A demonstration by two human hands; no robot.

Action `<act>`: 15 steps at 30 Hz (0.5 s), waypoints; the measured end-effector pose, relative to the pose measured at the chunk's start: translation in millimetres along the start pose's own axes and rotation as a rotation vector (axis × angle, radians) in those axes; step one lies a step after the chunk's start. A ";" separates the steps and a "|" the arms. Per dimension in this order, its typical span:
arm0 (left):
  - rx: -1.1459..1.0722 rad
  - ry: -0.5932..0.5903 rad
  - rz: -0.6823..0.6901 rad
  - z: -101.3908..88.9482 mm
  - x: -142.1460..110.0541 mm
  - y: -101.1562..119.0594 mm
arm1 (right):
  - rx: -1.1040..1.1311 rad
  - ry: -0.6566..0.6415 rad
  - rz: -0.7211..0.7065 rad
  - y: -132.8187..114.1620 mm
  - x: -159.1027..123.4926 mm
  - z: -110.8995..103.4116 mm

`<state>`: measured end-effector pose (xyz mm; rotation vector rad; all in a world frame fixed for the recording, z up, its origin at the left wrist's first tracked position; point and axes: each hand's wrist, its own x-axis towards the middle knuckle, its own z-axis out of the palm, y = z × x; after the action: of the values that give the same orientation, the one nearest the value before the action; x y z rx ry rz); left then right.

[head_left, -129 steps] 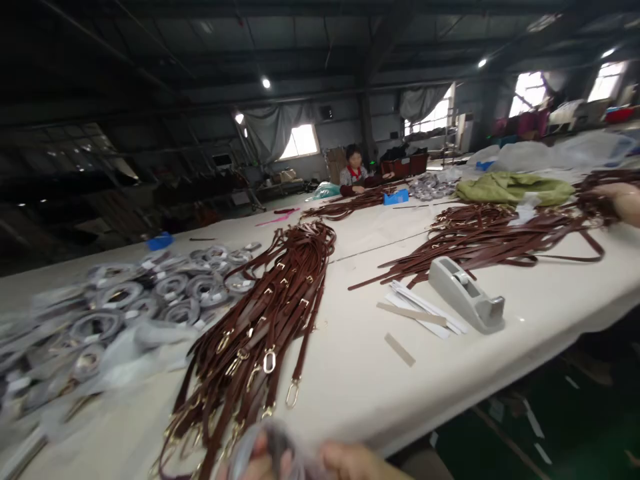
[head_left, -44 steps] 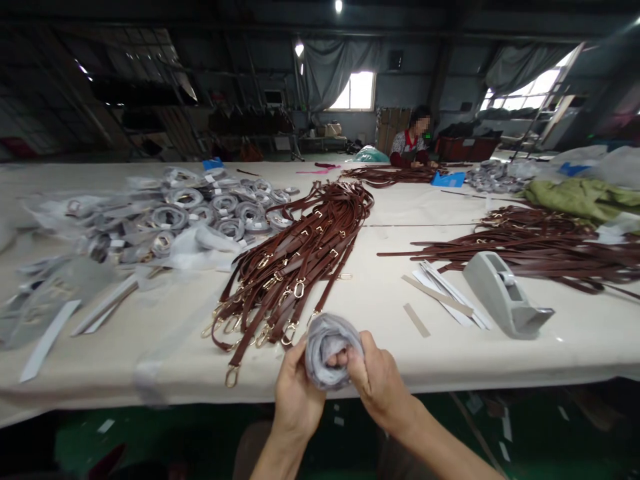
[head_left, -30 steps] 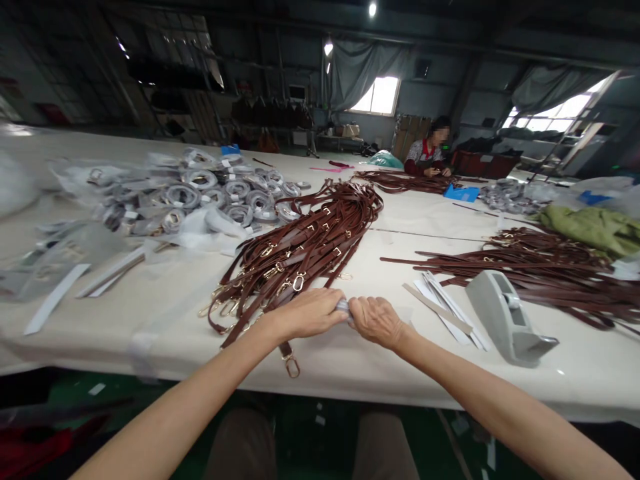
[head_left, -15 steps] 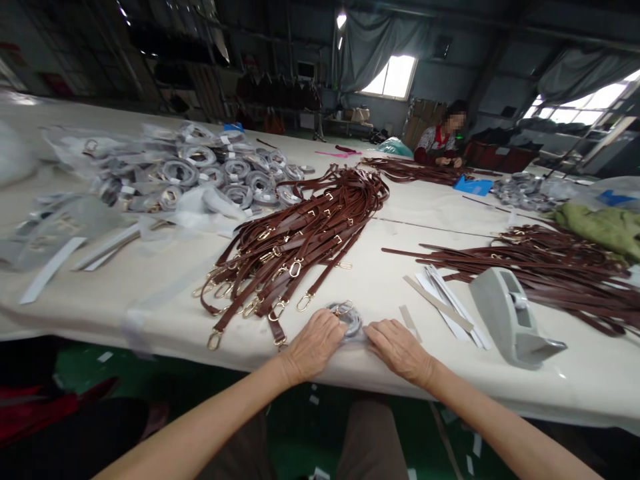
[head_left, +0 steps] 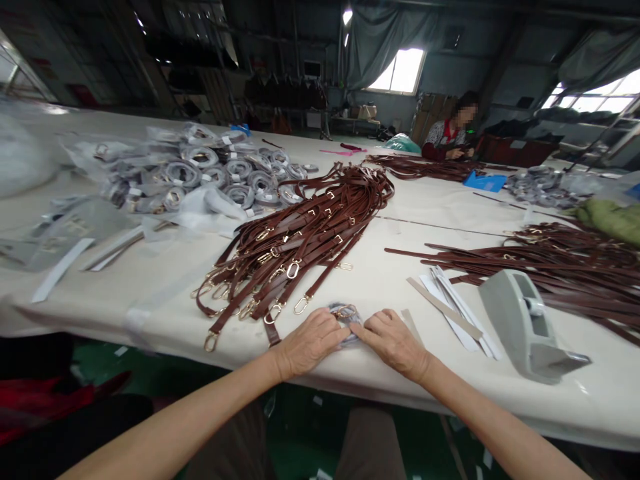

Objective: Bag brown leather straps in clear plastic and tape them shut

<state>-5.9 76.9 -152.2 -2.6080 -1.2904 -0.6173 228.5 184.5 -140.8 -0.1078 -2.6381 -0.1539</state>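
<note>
— What lies under the left hand [head_left: 309, 341] and right hand [head_left: 395, 341]?
— A grey wrapped bundle [head_left: 346, 316], mostly covered; only its top with a gold ring shows near the table's [head_left: 165, 313] front edge.
— And the tape dispenser [head_left: 530, 327]?
— Whether it holds a roll is too small to tell.
— The right edge?
— It cuts off the brown straps [head_left: 565, 267] and green cloth [head_left: 613, 220].

A long white worktable [head_left: 450, 213] is spanning the dim hall. Daylight is entering through curtained windows [head_left: 397, 70] in the grey rear wall (ceiling lamps [head_left: 347, 15] are glowing overhead). Green flooring [head_left: 295, 440] is showing below.
</note>
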 end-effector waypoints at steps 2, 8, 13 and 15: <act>0.014 0.012 -0.055 2.0 -2.3 6.5 | 0.009 0.009 -0.038 1.1 -0.5 1.8; -0.038 -0.041 -0.282 5.8 -8.6 23.3 | -0.018 0.011 -0.061 1.4 -1.0 5.8; -0.263 0.055 -0.506 -2.5 -10.9 21.2 | -0.029 0.018 -0.062 1.2 0.8 4.0; -0.248 0.115 -0.666 -4.4 -9.3 22.0 | -0.036 0.016 -0.056 0.9 0.5 3.8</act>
<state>5.1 55.3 -151.5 -2.2231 -2.1711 -1.0621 226.4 185.9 -143.7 -0.0446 -2.6244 -0.2208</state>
